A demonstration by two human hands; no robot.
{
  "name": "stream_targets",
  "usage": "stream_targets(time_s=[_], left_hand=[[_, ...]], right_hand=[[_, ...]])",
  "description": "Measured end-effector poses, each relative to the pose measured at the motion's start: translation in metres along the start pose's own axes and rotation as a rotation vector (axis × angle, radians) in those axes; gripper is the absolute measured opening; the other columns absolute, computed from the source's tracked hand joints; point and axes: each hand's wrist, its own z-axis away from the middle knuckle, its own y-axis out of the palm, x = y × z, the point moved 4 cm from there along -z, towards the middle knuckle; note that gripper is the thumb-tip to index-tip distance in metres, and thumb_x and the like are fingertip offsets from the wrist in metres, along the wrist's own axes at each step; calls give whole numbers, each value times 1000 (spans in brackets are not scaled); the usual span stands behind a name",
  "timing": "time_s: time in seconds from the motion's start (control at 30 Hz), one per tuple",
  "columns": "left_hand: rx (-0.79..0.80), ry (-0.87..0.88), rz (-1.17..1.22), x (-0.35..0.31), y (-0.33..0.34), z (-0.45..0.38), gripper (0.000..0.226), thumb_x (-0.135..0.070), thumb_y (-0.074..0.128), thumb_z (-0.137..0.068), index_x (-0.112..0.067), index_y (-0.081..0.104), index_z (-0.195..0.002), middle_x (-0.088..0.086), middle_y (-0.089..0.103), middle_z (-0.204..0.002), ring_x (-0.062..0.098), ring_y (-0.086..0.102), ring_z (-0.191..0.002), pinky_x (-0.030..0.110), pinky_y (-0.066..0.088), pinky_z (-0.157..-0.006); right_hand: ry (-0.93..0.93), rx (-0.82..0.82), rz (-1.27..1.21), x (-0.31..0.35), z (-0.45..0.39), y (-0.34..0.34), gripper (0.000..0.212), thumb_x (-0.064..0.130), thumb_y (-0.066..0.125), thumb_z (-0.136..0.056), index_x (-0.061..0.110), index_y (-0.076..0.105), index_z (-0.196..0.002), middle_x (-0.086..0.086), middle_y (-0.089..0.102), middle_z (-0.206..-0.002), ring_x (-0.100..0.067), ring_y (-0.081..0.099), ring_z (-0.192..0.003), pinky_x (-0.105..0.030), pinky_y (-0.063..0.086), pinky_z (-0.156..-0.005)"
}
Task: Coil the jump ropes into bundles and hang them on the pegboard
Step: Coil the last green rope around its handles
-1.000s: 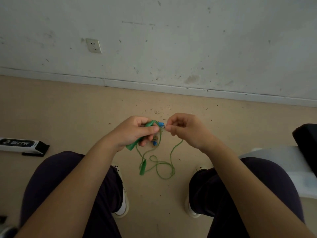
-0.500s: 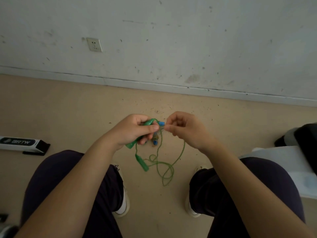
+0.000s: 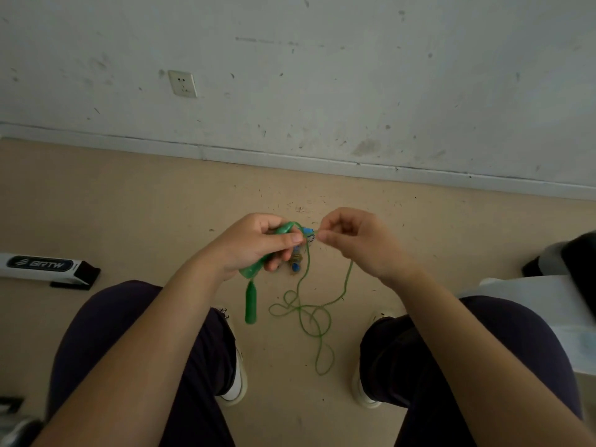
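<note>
A scuffed white wall point(image 3: 354, 75) carries a socket point(image 3: 182, 83) at upper left, above a pale skirting point(image 3: 290, 159). The tan floor point(image 3: 129, 204) is flecked with dark specks near the wall. At far left lies a white and black box point(image 3: 48, 267) with lettering. At right, a white surface point(image 3: 554, 304) holds a dark blurred object point(image 3: 580, 262)

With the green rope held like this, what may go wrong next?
1. The loose green cord hangs in crossed loops between the knees; pulling it may tighten them into a knot.
2. The second green handle dangles free below the left hand; it may swing and catch the loops.
3. The right hand only pinches the cord near the blue piece; that light grip may slip.
</note>
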Motion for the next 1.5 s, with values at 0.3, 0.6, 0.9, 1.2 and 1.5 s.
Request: stream_targets(time_s=[0.3, 0.6, 0.9, 1.2, 1.5], left_hand=[[-41, 34, 11, 3, -7, 1, 12, -15, 64, -95, -3, 68, -95, 1, 60, -63, 14, 50, -52, 24, 49, -57], [76, -6, 77, 5, 0, 0, 21, -14, 65, -94, -2, 66, -111, 0, 63, -72, 12, 54, -58, 25, 47, -53], [283, -23, 53, 5, 12, 2, 17, -13, 68, -93, -12, 67, -110, 11, 73, -94, 17, 63, -65, 25, 50, -53], [185, -75, -72, 11, -2, 0, 35, -24, 74, -87, -3, 65, -113, 6, 76, -88, 19, 68, -66, 28, 55, -60], [235, -77, -48, 10, 9, 1, 39, -38, 76, -84, -4, 67, -99, -1, 59, -63, 13, 47, -49, 22, 39, -42]], right_hand=[[-6, -22, -131, -1, 2, -15, 10, 18, 72, -87, 19, 66, -94, -1, 66, -70, -11, 57, -58, -23, 46, -59], [19, -16, -25, -4, -1, -11, 13, 23, 70, -90, 24, 62, -79, 10, 44, -55, -8, 35, -50, -21, 32, -48], [14, 173, -126, -2, 3, 5, 26, 26, 68, -91, 16, 63, -114, -1, 70, -113, -14, 65, -109, -32, 51, -97], [36, 120, -185, -2, 1, -8, 7, 9, 69, -89, 12, 67, -94, 5, 60, -66, -11, 45, -56, -23, 38, -52], [27, 259, -238, -4, 4, 1, 22, 22, 70, -89, 13, 67, -108, -12, 55, -71, -16, 39, -56, -23, 32, -49]])
